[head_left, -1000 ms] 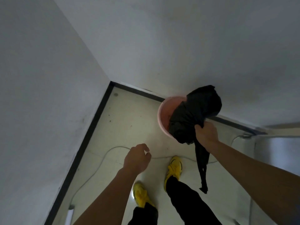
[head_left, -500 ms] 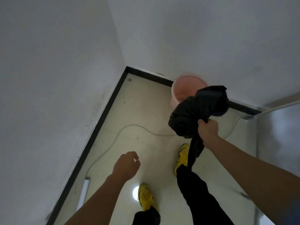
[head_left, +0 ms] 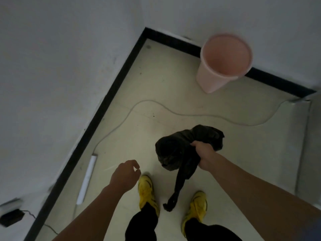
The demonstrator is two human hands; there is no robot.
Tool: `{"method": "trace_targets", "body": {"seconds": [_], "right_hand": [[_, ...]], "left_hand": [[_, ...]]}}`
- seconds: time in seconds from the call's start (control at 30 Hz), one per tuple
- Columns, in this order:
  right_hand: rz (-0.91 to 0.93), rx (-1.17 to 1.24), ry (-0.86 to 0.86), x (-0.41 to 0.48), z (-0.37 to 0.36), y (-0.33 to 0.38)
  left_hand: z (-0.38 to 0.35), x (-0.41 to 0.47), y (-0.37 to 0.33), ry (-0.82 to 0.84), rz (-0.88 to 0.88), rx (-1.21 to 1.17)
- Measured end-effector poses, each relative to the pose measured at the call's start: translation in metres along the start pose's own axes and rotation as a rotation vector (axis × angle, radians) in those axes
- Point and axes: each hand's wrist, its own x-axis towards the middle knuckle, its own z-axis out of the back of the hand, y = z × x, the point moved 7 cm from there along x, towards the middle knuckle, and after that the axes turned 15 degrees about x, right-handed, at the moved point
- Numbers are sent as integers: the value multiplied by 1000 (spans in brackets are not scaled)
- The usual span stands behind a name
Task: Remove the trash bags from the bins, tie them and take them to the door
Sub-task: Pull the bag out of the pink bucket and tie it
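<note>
My right hand [head_left: 205, 156] grips a black trash bag [head_left: 171, 150] at its neck, low over the floor in front of my feet. The bag's bulging body hangs left of the hand and a twisted tail [head_left: 175, 193] dangles down between my yellow shoes. The pink bin [head_left: 210, 79] stands against the far wall in the corner, without any bag in it, well apart from the bag. My left hand [head_left: 126, 175] hovers left of the bag, fingers loosely curled, holding nothing.
White walls with a black baseboard [head_left: 97, 117] close the corner on the left and far side. A thin white cable [head_left: 184, 114] snakes across the pale floor. A white power strip [head_left: 87, 178] lies along the left wall. A grey metal panel [head_left: 312, 153] stands at the right.
The bag has come out of the pink bin and away from it, down toward my feet, still in my right hand. The bin is now in full view with nothing in it.
</note>
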Motion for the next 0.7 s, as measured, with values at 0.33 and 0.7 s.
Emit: {"method": "trace_targets", "body": {"seconds": [0.33,0.7], "right_hand": [[-129,184,139,165,-35,-92],[134,333,342,286,-23,3]], "left_hand": [[-140,140,38,10,1,-30],[-176,245,-88,-278,-437,-74]]}}
